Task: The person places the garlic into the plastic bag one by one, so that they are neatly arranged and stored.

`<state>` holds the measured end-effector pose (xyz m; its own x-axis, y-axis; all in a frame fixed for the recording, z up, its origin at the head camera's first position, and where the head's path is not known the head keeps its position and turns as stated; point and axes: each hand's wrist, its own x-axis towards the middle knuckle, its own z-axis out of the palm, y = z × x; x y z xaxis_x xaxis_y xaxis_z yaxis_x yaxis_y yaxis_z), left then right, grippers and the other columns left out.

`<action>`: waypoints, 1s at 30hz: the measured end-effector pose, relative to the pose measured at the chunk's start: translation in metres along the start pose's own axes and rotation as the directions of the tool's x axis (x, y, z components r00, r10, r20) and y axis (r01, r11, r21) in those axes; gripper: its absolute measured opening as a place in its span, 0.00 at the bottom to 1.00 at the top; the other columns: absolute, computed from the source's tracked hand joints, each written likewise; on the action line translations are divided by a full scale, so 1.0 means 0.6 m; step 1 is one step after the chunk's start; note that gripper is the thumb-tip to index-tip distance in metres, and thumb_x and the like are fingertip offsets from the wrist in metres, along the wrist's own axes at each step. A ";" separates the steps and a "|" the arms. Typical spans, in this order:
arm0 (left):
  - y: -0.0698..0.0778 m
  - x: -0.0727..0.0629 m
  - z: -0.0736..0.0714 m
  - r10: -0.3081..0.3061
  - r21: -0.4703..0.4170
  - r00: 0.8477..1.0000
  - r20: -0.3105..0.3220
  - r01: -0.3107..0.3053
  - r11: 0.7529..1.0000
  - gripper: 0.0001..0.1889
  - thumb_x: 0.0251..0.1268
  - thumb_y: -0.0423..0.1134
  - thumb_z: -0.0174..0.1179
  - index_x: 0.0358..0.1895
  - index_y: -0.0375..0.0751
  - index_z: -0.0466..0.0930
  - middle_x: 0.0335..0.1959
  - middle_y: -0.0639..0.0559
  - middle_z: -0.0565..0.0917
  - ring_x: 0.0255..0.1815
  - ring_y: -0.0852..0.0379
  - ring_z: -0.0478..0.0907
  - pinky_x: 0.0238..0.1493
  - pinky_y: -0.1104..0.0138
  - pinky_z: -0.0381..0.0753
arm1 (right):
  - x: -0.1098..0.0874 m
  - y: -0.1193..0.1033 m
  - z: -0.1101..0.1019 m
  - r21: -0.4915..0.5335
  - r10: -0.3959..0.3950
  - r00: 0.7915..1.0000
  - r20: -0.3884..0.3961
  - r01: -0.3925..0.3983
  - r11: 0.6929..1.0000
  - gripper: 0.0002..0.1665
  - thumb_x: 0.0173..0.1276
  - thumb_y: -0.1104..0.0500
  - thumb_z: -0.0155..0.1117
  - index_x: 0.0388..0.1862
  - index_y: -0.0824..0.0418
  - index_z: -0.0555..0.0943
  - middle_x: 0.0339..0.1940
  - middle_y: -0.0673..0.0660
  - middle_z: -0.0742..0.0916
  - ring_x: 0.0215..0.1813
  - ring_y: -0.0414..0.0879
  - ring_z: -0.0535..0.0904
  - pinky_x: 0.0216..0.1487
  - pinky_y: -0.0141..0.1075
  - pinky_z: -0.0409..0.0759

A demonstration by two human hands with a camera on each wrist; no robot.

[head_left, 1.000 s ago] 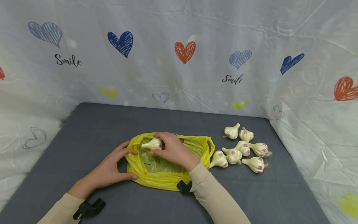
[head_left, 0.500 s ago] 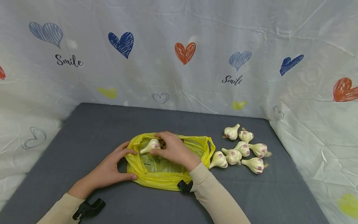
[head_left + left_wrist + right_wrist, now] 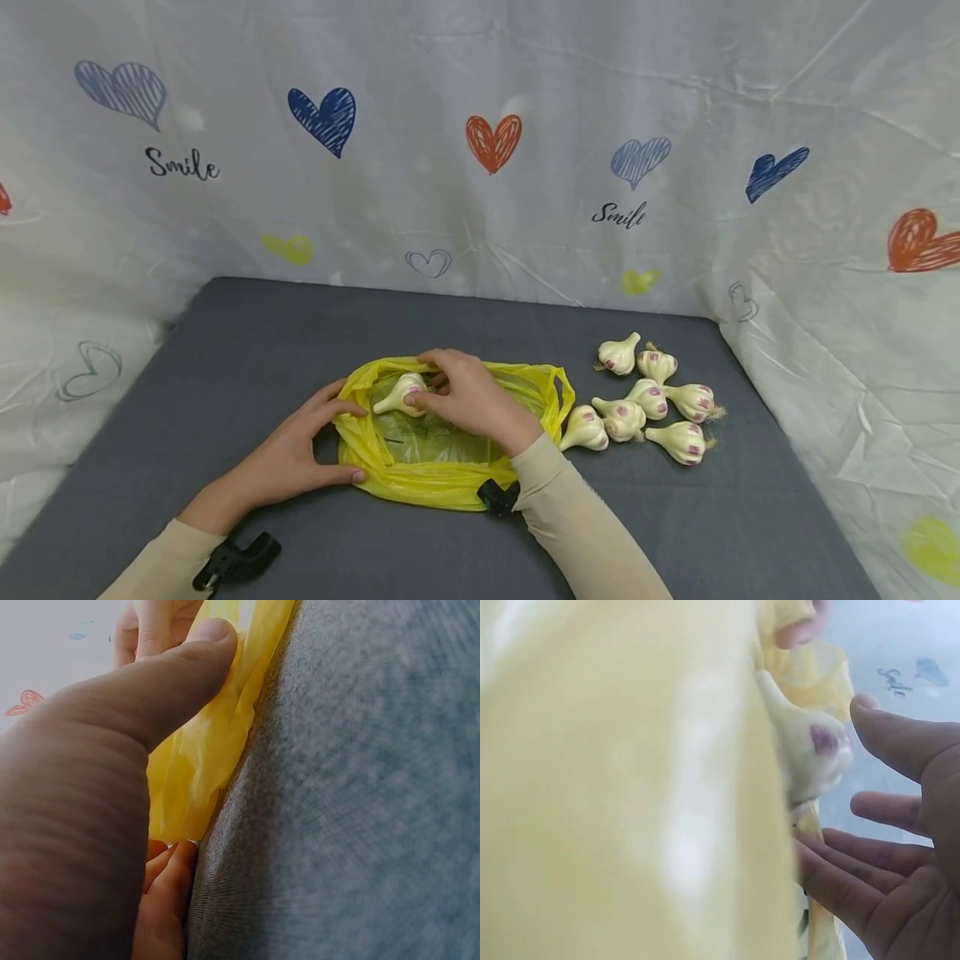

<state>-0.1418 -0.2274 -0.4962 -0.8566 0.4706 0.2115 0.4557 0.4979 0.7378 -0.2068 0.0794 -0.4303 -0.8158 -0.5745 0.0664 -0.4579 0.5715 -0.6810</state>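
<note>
A yellow plastic bag point(image 3: 442, 483) lies on the table with its mouth spread upward. My left hand point(image 3: 300, 442) holds the bag's left end, fingers at the rim and thumb point(image 3: 187, 667) on the near side. Inside the mouth is a white garlic bulb point(image 3: 401, 393) with purple marks, its stem pointing left. My right hand point(image 3: 480, 400) is over the bag, just right of this bulb. In the right wrist view the thumb point(image 3: 892, 739) stands apart from the garlic and the fingers are spread below it. The bag's wall hides part of the bulb there.
Several more garlic bulbs point(image 3: 648, 400) lie in a loose group to the right of the bag, one almost touching its handle. A dark grey cloth point(image 3: 300, 325) covers the table. Behind it hangs a white curtain point(image 3: 420, 192) with printed hearts.
The garlic bulb in the bag has shifted slightly left and turned, its stem now lower. My right hand's fingers have loosened from it. The left hand stays put.
</note>
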 end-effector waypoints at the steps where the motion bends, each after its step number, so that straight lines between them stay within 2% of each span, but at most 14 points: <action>1: 0.000 0.000 0.001 0.004 0.006 1.000 0.002 -0.004 1.000 0.36 0.58 0.56 0.85 0.68 0.59 0.79 0.87 0.38 0.57 0.83 0.27 0.58 0.69 0.27 0.67 | -0.002 0.000 -0.003 0.001 0.005 1.000 -0.004 -0.005 1.000 0.39 0.79 0.41 0.72 0.79 0.59 0.76 0.70 0.57 0.84 0.59 0.48 0.87 0.55 0.36 0.86; 7: 0.002 0.002 0.005 0.009 0.029 1.000 0.012 -0.010 1.000 0.35 0.59 0.58 0.83 0.68 0.59 0.79 0.87 0.38 0.57 0.83 0.27 0.58 0.69 0.27 0.68 | -0.018 -0.002 -0.026 0.010 0.025 0.998 -0.049 -0.025 1.000 0.38 0.80 0.41 0.72 0.79 0.57 0.77 0.71 0.55 0.84 0.58 0.47 0.87 0.53 0.39 0.87; 14: 0.010 -0.004 -0.006 -0.014 0.076 1.000 -0.005 0.014 0.997 0.33 0.59 0.61 0.82 0.65 0.61 0.79 0.87 0.39 0.58 0.83 0.27 0.59 0.68 0.28 0.69 | -0.034 -0.010 -0.067 0.055 0.032 0.990 -0.140 -0.024 0.998 0.36 0.80 0.40 0.71 0.79 0.53 0.77 0.73 0.52 0.83 0.56 0.42 0.88 0.56 0.42 0.87; 24: 0.042 -0.035 -0.010 -0.042 0.109 0.999 0.022 0.039 0.993 0.32 0.59 0.65 0.80 0.64 0.63 0.80 0.86 0.40 0.58 0.82 0.29 0.61 0.65 0.29 0.73 | -0.084 -0.005 -0.139 0.020 0.011 0.975 -0.224 -0.006 1.000 0.35 0.82 0.37 0.67 0.79 0.52 0.77 0.71 0.52 0.83 0.58 0.45 0.87 0.58 0.48 0.87; 30: 0.061 -0.050 -0.004 -0.055 0.138 0.998 0.036 0.049 0.989 0.33 0.58 0.69 0.78 0.64 0.67 0.79 0.86 0.39 0.59 0.81 0.28 0.62 0.64 0.30 0.75 | -0.125 0.013 -0.165 -0.013 0.039 0.969 -0.243 -0.043 0.999 0.35 0.81 0.36 0.67 0.78 0.50 0.78 0.70 0.50 0.84 0.59 0.46 0.87 0.58 0.50 0.87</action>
<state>-0.0999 -0.2254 -0.4738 -0.8710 0.4685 0.1479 0.4420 0.6161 0.6520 -0.1844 0.1850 -0.3685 -0.8943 -0.3922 0.2156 -0.4269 0.6030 -0.6739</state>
